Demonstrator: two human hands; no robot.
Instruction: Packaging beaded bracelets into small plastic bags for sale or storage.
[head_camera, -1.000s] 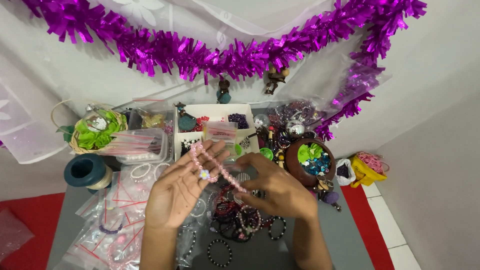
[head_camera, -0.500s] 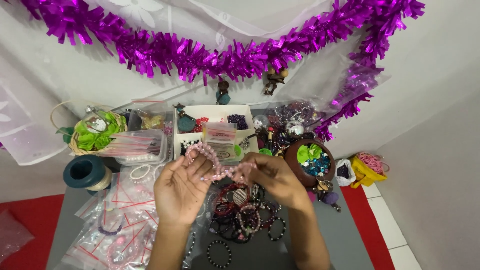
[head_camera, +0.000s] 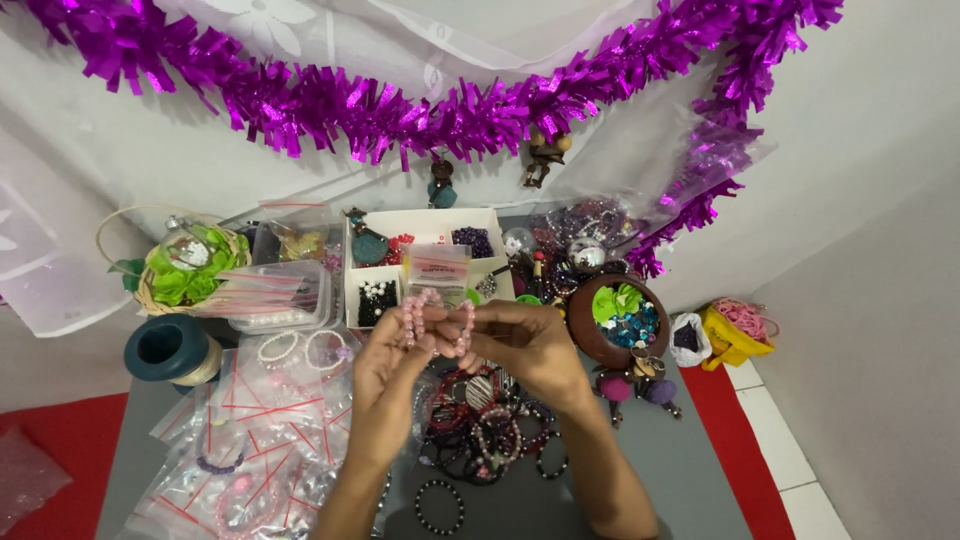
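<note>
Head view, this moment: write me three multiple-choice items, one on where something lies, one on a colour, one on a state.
1. Where does the pile of bracelets lie?
A. On the grey table below the hands
B. Inside the basket at the left
C. On the red floor at the right

2. What colour is the tinsel garland along the wall?
A. Gold
B. Purple
C. Green

3. How is the pink bead bracelet held?
A. Lying loose on the table
B. Hanging from the garland
C. Pinched between both hands above the table

Answers: 1 A, the dark and pink bracelets are heaped on the grey table under the wrists. 2 B, the shiny strands are purple throughout. 3 C, the left hand and the right hand each grip the bead loop at its ends, raised in front of the white compartment box.
</note>
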